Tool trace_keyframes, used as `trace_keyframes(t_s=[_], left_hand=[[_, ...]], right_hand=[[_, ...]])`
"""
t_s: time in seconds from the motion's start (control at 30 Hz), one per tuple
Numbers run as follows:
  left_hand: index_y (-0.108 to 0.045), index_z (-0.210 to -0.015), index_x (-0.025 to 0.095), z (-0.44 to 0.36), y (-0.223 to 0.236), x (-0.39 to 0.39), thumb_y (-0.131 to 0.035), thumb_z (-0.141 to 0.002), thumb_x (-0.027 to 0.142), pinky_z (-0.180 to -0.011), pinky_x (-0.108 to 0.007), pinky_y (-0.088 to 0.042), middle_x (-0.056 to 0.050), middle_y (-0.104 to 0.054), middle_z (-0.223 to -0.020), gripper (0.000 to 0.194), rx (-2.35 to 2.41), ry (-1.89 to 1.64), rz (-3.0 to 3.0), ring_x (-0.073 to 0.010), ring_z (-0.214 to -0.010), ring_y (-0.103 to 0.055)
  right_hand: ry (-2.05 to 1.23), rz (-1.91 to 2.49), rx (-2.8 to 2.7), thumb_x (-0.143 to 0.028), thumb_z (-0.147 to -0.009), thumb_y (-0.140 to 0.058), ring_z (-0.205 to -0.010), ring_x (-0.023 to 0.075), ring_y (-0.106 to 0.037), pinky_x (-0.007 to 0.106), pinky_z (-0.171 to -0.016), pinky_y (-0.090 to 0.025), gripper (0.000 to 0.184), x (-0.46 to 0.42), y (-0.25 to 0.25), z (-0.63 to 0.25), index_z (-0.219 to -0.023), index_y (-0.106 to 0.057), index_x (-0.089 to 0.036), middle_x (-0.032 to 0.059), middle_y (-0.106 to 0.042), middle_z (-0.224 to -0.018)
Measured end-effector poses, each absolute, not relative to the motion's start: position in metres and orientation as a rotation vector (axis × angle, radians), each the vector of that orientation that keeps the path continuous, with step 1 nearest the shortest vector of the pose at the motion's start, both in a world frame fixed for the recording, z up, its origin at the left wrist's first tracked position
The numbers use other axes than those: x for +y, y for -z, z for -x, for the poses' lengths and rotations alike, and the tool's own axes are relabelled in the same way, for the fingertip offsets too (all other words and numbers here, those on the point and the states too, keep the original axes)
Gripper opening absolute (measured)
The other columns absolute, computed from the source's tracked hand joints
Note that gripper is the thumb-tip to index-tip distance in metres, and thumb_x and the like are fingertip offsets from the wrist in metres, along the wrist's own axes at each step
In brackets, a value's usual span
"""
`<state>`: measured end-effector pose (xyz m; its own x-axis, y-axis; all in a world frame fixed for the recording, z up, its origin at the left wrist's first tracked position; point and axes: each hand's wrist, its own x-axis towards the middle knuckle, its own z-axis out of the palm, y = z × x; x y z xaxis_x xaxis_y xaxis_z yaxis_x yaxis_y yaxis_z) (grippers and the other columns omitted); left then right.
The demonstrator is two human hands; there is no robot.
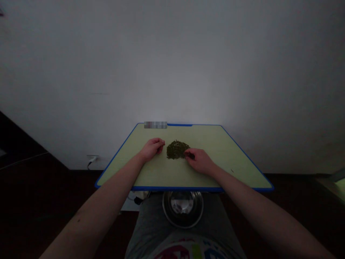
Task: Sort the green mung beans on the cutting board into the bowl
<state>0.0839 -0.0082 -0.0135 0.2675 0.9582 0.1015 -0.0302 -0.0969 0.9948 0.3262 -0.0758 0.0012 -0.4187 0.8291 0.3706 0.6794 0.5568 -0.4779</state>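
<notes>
A low pile of small dark green grains (176,149), possibly beans, lies in the middle of the pale yellow-green board (215,138) with a blue rim. Just left of the pile, my left hand (154,148) is closed, thumb and forefinger pinched together. Whatever those fingertips may hold is too small to see. My right hand (198,159) reaches the pile's right edge with fingers curled inward and the tips close together, touching the grains. Its palm side and anything between the tips are hidden.
A shiny metal bowl (183,210) rests on my lap below the board's front edge. A dark sliver (232,170) lies on the board's right side. The white wall (178,72) stands behind the board; a plug with a cord (93,159) is low on the left.
</notes>
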Motion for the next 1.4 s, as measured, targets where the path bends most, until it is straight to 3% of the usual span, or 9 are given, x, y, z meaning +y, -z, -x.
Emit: trace_keyframes(t_s=[1.4], left_hand=[[-0.052, -0.067, 0.015, -0.084, 0.015, -0.007, -0.06, -0.069, 0.038, -0.04, -0.021, -0.028, 0.004, -0.046, -0.047, 0.024, 0.931, -1.087, -1.381, -0.0066, -0.039, -0.042]], right_hand=[[-0.453, 1.151, -2.307, -0.011, -0.071, -0.053, -0.071, 0.0133, -0.055, 0.024, -0.065, -0.038, 0.019, -0.08, -0.005, -0.316, -0.087, -0.062, -0.016, 0.0025, -0.064, -0.08]])
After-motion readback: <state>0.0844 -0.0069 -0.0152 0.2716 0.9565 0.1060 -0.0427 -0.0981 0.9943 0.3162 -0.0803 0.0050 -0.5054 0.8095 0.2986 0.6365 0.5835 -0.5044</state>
